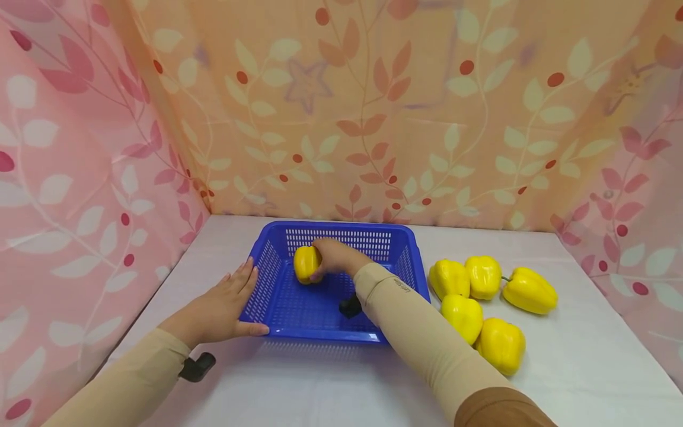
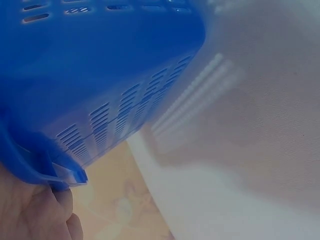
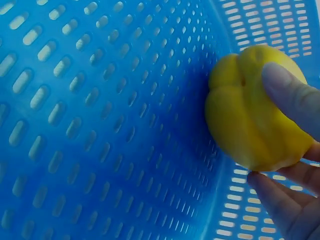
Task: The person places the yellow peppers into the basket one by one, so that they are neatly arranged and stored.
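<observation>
A blue plastic basket [image 1: 320,334] with slotted walls stands on the table. Inside it, toward the left, my right hand [image 1: 338,257] grips a yellow bell pepper [image 1: 306,264]. The right wrist view shows the thumb [image 3: 290,92] on one side of this pepper [image 3: 250,110] and fingers beneath it, close to the basket floor [image 3: 100,125]. My left hand [image 1: 221,308] rests against the basket's left rim, fingers extended along it and thumb at the near left corner. In the left wrist view, part of that hand [image 2: 30,215] touches the rim.
Right of the basket lie several more yellow bell peppers [image 1: 461,317], with one pepper [image 1: 530,290] farthest right, its green stem showing. White cloth covers the table [image 1: 581,356]. Patterned curtains [image 1: 352,118] enclose the back and both sides.
</observation>
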The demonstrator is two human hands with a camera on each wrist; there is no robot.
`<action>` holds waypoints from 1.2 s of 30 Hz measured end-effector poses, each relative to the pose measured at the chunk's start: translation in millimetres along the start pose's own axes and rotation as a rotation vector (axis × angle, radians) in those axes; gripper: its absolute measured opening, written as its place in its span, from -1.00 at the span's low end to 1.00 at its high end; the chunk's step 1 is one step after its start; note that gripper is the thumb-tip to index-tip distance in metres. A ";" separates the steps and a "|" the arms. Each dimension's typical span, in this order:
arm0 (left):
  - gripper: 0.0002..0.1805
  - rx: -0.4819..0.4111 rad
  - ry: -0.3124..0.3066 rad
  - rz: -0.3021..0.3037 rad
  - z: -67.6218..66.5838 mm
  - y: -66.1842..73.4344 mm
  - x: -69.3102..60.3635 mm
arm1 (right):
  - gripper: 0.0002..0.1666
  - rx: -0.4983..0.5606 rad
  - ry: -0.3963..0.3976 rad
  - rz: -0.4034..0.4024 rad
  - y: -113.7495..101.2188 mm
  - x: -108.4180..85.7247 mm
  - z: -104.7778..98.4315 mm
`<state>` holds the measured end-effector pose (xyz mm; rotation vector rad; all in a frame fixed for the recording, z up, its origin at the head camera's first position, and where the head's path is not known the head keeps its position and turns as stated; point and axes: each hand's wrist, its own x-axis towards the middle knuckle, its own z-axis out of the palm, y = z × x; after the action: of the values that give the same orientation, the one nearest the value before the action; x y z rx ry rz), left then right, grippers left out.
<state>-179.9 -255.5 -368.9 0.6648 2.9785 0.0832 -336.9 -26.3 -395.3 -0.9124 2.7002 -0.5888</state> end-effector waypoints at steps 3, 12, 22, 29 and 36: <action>0.33 -0.004 0.001 -0.001 -1.8 0.8 -0.5 | -0.24 -0.008 0.024 0.017 1.3 1.7 0.3; 0.32 -0.013 0.016 0.003 -0.9 0.8 -1.2 | -0.17 -0.017 0.036 0.020 0.7 1.0 -0.9; 0.35 0.000 0.047 -0.029 7.5 -3.6 -1.1 | -0.17 0.012 0.024 0.024 1.6 -1.1 -4.2; 0.38 -0.013 0.052 -0.036 8.3 -3.9 -1.0 | -0.08 0.037 0.024 0.024 3.6 -3.4 -10.4; 0.38 -0.002 0.067 -0.040 5.6 -1.9 -3.1 | -0.16 0.024 0.040 0.003 6.9 -5.3 -18.4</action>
<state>-177.4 -258.4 -374.5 0.6133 3.0536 0.1077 -342.6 -12.5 -381.4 -0.8996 2.7233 -0.6444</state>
